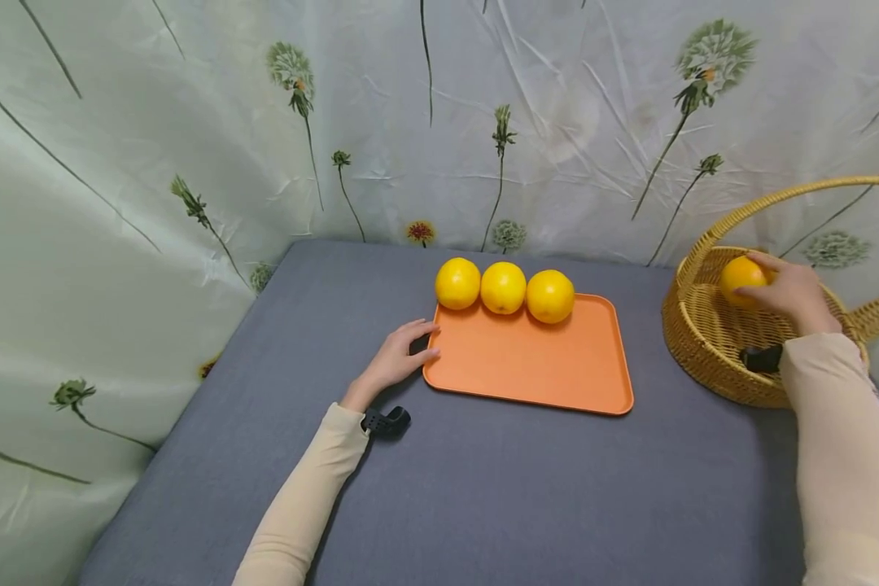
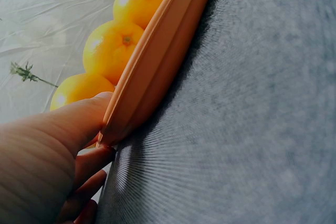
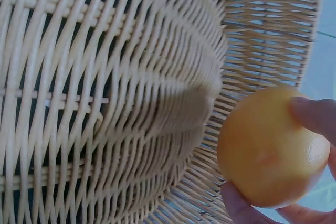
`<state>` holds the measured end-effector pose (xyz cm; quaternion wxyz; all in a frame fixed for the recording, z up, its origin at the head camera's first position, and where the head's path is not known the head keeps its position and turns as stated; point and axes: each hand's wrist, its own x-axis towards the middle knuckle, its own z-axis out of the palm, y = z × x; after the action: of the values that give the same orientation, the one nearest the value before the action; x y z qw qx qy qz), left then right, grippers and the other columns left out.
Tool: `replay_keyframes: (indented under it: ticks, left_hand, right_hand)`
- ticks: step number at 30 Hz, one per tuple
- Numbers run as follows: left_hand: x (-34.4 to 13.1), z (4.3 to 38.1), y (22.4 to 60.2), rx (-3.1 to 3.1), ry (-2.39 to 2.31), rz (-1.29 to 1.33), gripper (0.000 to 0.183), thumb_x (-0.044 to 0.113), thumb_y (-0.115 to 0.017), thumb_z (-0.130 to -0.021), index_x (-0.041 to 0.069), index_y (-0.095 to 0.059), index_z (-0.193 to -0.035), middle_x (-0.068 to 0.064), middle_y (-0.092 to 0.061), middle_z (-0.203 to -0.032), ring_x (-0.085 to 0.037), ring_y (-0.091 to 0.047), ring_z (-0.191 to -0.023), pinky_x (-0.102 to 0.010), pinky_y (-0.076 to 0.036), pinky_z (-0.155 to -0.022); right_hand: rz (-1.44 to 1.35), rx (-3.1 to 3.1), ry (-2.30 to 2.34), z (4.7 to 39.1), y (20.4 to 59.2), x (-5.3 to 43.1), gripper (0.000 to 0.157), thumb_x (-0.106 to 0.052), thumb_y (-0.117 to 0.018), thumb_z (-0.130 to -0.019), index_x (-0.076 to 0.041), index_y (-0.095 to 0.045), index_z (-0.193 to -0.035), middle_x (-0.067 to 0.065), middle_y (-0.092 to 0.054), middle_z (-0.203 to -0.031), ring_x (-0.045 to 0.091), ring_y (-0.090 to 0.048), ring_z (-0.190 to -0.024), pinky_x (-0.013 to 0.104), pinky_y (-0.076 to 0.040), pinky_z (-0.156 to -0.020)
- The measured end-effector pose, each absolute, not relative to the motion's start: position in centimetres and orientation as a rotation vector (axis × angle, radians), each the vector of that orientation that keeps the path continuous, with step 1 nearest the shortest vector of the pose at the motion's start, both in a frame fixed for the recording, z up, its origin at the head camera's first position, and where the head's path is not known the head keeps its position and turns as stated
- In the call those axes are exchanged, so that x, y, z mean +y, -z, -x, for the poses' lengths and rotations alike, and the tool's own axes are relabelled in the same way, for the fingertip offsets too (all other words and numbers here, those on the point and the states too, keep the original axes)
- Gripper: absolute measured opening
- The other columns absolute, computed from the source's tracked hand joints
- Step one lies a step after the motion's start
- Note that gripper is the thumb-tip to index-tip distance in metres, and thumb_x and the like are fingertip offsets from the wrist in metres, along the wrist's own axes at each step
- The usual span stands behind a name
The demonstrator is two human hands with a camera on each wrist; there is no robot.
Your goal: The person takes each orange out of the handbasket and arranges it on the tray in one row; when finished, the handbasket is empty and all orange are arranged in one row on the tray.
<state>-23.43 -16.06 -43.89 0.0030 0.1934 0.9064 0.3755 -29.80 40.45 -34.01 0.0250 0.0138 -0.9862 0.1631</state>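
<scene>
In the head view my right hand (image 1: 791,293) grips an orange (image 1: 741,282) over the wicker basket (image 1: 674,342). The right wrist view shows thumb and fingers round this orange (image 3: 270,148), beside the basket's woven wall. Three more oranges (image 1: 503,287) sit in a row along the back left edge of an orange tray (image 1: 527,362). My left hand (image 1: 395,354) touches the tray's left edge with thumb and forefinger, its fingers fairly straight. Seen from the left wrist, the thumb (image 2: 89,114) lies against the tray's rim (image 2: 152,66).
The tray and basket stand on a grey cloth-covered table (image 1: 520,496). A curtain printed with dandelions (image 1: 425,163) hangs behind and to the left. The basket's tall handle (image 1: 769,207) arches above its opening.
</scene>
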Motion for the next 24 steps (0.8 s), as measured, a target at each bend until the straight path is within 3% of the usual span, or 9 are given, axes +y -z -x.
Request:
replay_keyframes:
  ticks: [7, 9, 12, 14, 16, 19, 22, 24]
  left_hand:
    - [-15.9, 23.4, 44.1, 2.837, -1.169, -0.619, 0.047, 0.023, -0.065, -0.088, 0.005, -0.055, -0.131, -0.015, -0.052, -0.138, -0.034, -0.038, -0.137, -0.051, -0.030, -0.113]
    - [-15.8, 23.4, 44.2, 2.833, -1.164, -0.619, 0.047, 0.023, -0.064, -0.088, 0.005, -0.055, -0.131, -0.015, -0.052, -0.138, -0.033, -0.038, -0.137, -0.050, -0.030, -0.113]
    - [-15.8, 23.4, 44.2, 2.825, -1.177, -0.615, 0.047, 0.024, -0.064, -0.089, 0.006, -0.054, -0.131, -0.015, -0.052, -0.139, -0.033, -0.037, -0.138, -0.050, -0.030, -0.114]
    - [-15.7, 23.4, 44.2, 2.819, -1.186, -0.610, 0.047, 0.024, -0.064, -0.089, 0.006, -0.054, -0.131, -0.015, -0.051, -0.139, -0.033, -0.037, -0.138, -0.050, -0.029, -0.114]
    - [-15.8, 23.5, 44.1, 2.819, -1.187, -0.603, 0.047, 0.025, -0.064, -0.089, 0.007, -0.054, -0.132, -0.015, -0.050, -0.140, -0.033, -0.036, -0.138, -0.050, -0.029, -0.114]
    - [-15.9, 23.5, 44.0, 2.822, -1.181, -0.590, 0.048, 0.025, -0.064, -0.089, 0.007, -0.053, -0.132, -0.015, -0.050, -0.141, -0.033, -0.036, -0.139, -0.050, -0.029, -0.114]
    - [-16.0, 23.5, 43.9, 2.825, -1.177, -0.583, 0.048, 0.024, -0.064, -0.089, 0.007, -0.053, -0.133, -0.015, -0.049, -0.141, -0.033, -0.036, -0.139, -0.050, -0.029, -0.114]
    - [-16.1, 23.5, 43.8, 2.827, -1.173, -0.588, 0.049, 0.025, -0.063, -0.089, 0.007, -0.053, -0.133, -0.015, -0.049, -0.141, -0.033, -0.036, -0.139, -0.050, -0.029, -0.114]
  right_hand:
    - [0.046, -3.058, -0.646, 28.4, 33.3, 40.5, 0.072, -0.038, -0.049, -0.092, 0.001, -0.022, -0.145, 0.047, -0.026, -0.135, 0.062, -0.029, -0.116, 0.067, -0.028, -0.093]
    - [0.070, -3.029, -0.692, 28.0, 33.1, 40.5, 0.072, -0.039, -0.050, -0.091, 0.001, -0.023, -0.145, 0.047, -0.026, -0.135, 0.060, -0.031, -0.117, 0.061, -0.034, -0.089]
    - [0.117, -2.973, -0.831, 27.3, 32.7, 40.4, 0.073, -0.038, -0.055, -0.090, -0.006, -0.024, -0.147, 0.043, -0.028, -0.139, 0.032, -0.048, -0.105, 0.034, -0.042, -0.079]
    - [0.148, -2.932, -0.908, 26.8, 32.4, 40.2, 0.073, -0.037, -0.059, -0.089, -0.012, -0.025, -0.148, 0.038, -0.031, -0.142, 0.007, -0.045, -0.091, 0.018, -0.037, -0.069]
    - [0.166, -2.887, -1.010, 26.4, 32.1, 39.9, 0.073, -0.035, -0.062, -0.088, -0.017, -0.026, -0.148, 0.023, -0.043, -0.139, -0.009, -0.035, -0.080, 0.009, -0.034, -0.062]
    - [0.145, -2.836, -1.140, 25.9, 31.8, 39.4, 0.072, -0.031, -0.063, -0.088, -0.018, -0.027, -0.148, -0.008, -0.049, -0.117, -0.016, -0.036, -0.076, 0.006, -0.039, -0.061]
    - [0.136, -2.811, -1.196, 25.5, 31.6, 39.0, 0.072, -0.030, -0.064, -0.088, -0.020, -0.026, -0.148, -0.009, -0.047, -0.127, -0.017, -0.038, -0.078, 0.004, -0.041, -0.061]
    - [0.153, -2.818, -1.113, 25.3, 31.4, 38.6, 0.071, -0.034, -0.063, -0.087, -0.025, -0.027, -0.148, 0.009, -0.041, -0.145, -0.016, -0.035, -0.079, 0.004, -0.038, -0.060]
